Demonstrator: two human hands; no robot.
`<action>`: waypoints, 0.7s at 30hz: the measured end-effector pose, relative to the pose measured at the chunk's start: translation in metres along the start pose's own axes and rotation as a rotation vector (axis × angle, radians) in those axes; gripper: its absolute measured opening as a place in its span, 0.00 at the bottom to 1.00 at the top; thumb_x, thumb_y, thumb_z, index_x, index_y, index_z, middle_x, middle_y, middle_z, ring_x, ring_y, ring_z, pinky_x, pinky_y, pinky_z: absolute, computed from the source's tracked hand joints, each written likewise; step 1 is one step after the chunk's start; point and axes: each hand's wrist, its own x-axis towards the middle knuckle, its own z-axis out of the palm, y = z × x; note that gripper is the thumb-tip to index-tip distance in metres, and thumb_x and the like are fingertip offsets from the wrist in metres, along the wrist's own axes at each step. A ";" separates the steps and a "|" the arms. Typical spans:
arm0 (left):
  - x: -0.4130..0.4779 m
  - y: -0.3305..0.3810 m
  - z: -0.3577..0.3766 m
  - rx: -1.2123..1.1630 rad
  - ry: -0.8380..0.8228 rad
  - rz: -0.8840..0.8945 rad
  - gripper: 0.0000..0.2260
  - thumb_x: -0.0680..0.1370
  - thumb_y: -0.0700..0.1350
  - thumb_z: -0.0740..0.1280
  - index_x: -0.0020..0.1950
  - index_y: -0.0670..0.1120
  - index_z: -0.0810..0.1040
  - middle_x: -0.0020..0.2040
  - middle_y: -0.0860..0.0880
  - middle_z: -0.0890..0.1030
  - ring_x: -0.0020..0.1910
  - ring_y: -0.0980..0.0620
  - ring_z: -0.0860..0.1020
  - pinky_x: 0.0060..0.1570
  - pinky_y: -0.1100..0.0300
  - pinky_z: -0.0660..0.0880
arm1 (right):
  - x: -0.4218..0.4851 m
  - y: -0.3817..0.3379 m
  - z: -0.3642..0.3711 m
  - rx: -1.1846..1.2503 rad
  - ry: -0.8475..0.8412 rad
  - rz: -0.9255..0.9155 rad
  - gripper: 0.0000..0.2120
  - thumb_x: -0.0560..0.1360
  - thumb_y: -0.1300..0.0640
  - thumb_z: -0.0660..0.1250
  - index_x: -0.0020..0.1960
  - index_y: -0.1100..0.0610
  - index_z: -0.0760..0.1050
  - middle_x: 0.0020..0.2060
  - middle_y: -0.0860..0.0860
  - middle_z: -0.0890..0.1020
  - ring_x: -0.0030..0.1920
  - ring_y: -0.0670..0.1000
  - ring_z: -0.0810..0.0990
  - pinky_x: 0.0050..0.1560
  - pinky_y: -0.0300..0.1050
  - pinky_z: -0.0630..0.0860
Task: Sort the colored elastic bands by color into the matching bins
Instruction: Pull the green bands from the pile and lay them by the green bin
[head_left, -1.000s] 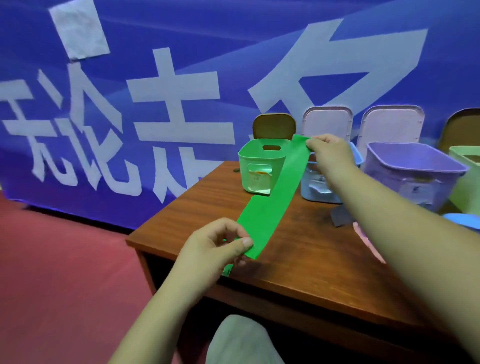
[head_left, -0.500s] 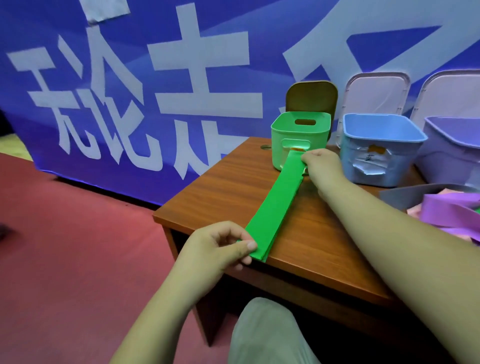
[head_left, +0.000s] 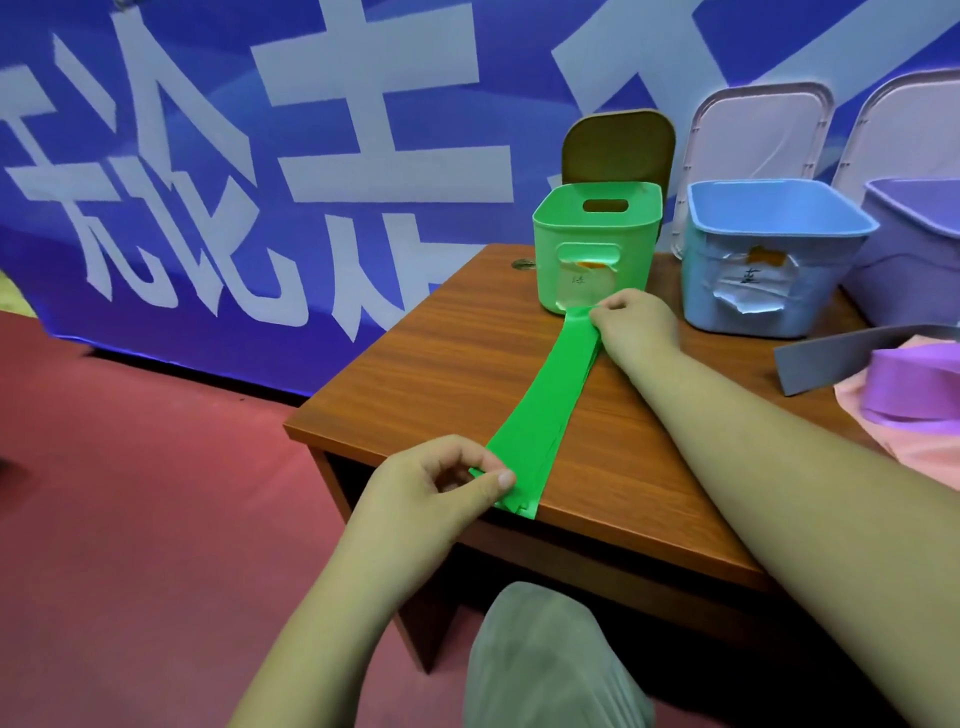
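Green band (head_left: 540, 405) lies flat along the wooden table (head_left: 441, 374), running from the front edge up to the foot of the green bin (head_left: 597, 228).

From the head camera, the left hand (head_left: 441, 483) pinches the near end between thumb and curled fingers, right at the table's edge, where the band's corner hangs a little over. The right hand (head_left: 631, 322) is closed on the far end, knuckles up, just in front of the green bin's labelled wall. Along the band's right side I can see thin stepped edges, so it looks doubled or layered, not a single sheet.

Beside the green bin stands a blue bin (head_left: 769, 260), and a purple bin (head_left: 914, 249) is cut off by the frame. To the right, a grey band (head_left: 831, 358) and a purple band (head_left: 914, 384) lie loose on something pink, not yet sorted.

The step in hand seems to be tidying this band before binning it. To do it well, I would bring the near end up to meet the far end while both pinches hold, so the layers stay square. Ease the tension off slowly so it cannot snap loose. Then lift the folded band clear over the green bin's rim, keeping well off the blue bin beside it, and let go only once it is inside.
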 end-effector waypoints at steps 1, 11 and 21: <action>0.000 0.000 0.000 -0.001 0.000 0.001 0.02 0.76 0.50 0.78 0.45 0.54 0.87 0.44 0.50 0.86 0.47 0.50 0.83 0.46 0.57 0.76 | 0.001 0.000 0.000 -0.014 0.001 -0.001 0.04 0.77 0.52 0.67 0.47 0.48 0.82 0.53 0.49 0.86 0.57 0.56 0.82 0.56 0.48 0.76; 0.000 -0.008 -0.011 0.007 -0.045 0.048 0.13 0.72 0.42 0.81 0.51 0.58 0.88 0.46 0.50 0.79 0.39 0.54 0.74 0.43 0.62 0.72 | 0.001 0.004 0.004 -0.090 -0.006 -0.010 0.05 0.78 0.52 0.65 0.48 0.47 0.81 0.52 0.49 0.85 0.58 0.56 0.81 0.56 0.48 0.77; -0.004 -0.007 -0.008 -0.051 -0.083 0.034 0.10 0.75 0.42 0.79 0.51 0.56 0.88 0.44 0.50 0.83 0.41 0.55 0.76 0.43 0.65 0.72 | -0.004 0.003 0.001 -0.083 -0.021 -0.035 0.05 0.77 0.52 0.66 0.47 0.45 0.81 0.54 0.48 0.84 0.60 0.57 0.80 0.59 0.50 0.77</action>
